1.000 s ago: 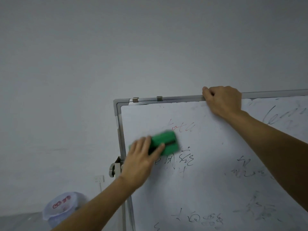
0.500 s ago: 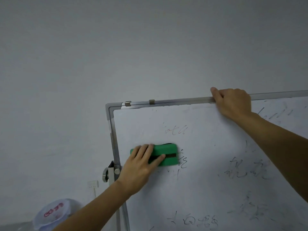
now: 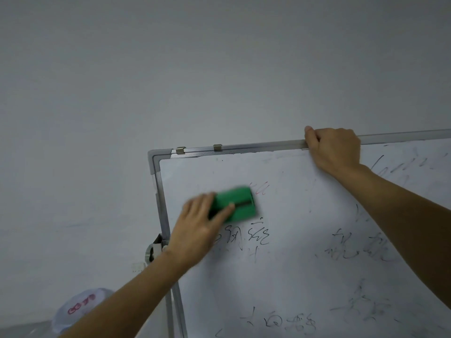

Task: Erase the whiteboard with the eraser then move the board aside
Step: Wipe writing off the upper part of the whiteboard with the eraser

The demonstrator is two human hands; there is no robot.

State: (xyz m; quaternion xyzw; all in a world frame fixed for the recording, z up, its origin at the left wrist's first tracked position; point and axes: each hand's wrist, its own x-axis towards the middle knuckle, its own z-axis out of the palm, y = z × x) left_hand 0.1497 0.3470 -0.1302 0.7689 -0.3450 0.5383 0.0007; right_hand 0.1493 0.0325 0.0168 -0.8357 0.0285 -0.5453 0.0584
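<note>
A whiteboard (image 3: 292,264) in a grey metal frame fills the lower right, with black scribbles and faint smears across it. My left hand (image 3: 200,225) holds a green eraser (image 3: 240,203) flat against the board near its upper left corner; both are motion-blurred. A faint red mark shows just right of the eraser, and black writing lies below it. My right hand (image 3: 334,150) grips the board's top rail, fingers curled over the edge.
A plain grey-white wall stands behind the board. The board's stand and a round pivot knob (image 3: 152,251) sit at its left edge. A pale plastic bag with red print (image 3: 80,308) lies low at the left, near a wall socket (image 3: 139,267).
My left hand has swept the eraser upward, uncovering the black writing below it. The faint writing above is now mostly wiped. My right hand keeps its grip on the top rail.
</note>
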